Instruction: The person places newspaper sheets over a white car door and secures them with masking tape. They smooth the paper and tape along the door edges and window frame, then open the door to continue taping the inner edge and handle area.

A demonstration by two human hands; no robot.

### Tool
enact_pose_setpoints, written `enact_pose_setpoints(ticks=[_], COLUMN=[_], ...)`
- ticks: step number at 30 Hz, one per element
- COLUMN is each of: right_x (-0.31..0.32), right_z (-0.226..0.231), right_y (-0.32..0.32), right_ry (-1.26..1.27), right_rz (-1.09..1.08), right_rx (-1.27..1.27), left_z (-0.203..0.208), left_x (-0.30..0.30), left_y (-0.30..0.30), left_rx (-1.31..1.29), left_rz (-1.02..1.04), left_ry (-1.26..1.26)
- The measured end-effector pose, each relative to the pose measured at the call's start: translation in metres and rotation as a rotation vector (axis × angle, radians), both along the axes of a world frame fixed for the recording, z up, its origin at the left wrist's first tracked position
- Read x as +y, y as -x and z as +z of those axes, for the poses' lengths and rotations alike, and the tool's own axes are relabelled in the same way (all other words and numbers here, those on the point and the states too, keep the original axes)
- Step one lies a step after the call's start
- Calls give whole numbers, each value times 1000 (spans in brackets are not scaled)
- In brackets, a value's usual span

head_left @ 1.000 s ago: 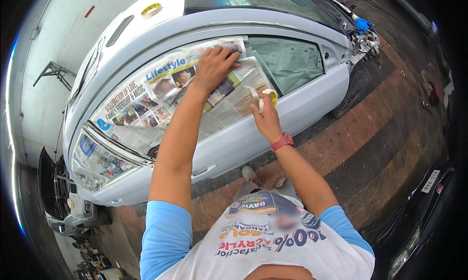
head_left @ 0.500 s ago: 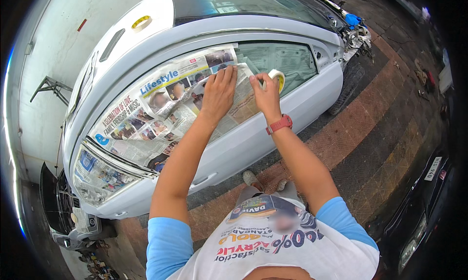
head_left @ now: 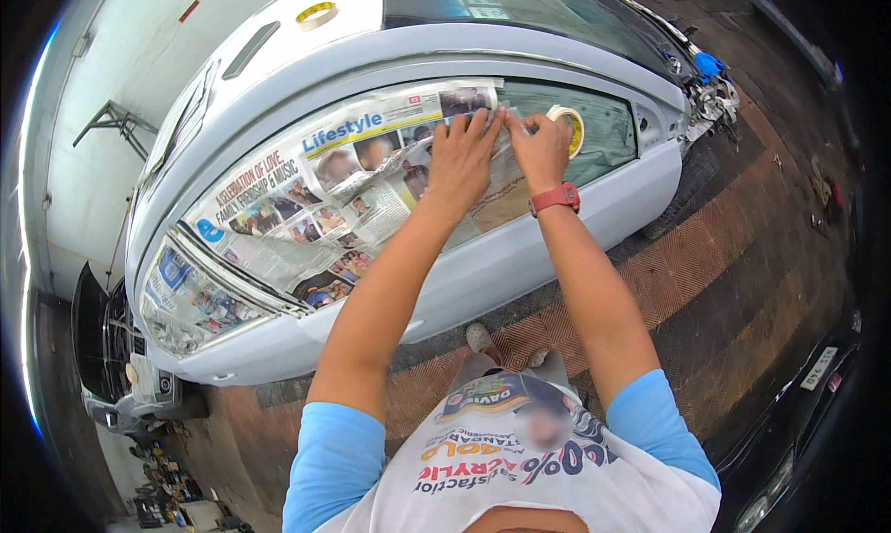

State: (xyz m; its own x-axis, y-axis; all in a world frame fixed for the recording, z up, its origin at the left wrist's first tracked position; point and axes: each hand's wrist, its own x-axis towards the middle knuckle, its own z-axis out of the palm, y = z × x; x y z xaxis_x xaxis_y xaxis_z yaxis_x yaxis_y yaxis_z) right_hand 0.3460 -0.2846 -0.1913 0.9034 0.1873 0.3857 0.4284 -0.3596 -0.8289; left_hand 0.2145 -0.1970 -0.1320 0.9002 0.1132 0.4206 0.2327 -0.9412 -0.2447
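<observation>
A sheet of newspaper covers most of the side window of a pale grey car; its lower middle is creased. My left hand lies on the sheet near its right edge, fingers outstretched and pressing down. Close beside those fingertips, my right hand pinches at the paper's edge and holds a roll of masking tape, cream with a yellow core. Whether a strip of tape runs between the two hands is hidden by the fingers. Bare window glass shows to the right.
Another tape roll rests on the car roof. Newspaper also covers the small rear window. Stripped parts show at the car's front end. A dark car stands behind on the right, across the patterned floor.
The view has shifted, so the car sits farther right in it. My right hand has come up along the paper's edge, closer to my left fingertips, with the tape roll still in it.
</observation>
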Motion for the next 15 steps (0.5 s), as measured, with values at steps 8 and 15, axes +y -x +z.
enact_pose_setpoints(ticks=[8,15], right_x=[-21,-75], right_z=[-59,-82], right_y=[-39,-12], right_ry=[-10,-242], right_rz=[15,70], right_rx=[189,97], left_z=[5,65], left_x=[-8,4], left_y=[-7,107], left_rx=[-101,-397], left_rz=[28,109], left_ry=[132,224])
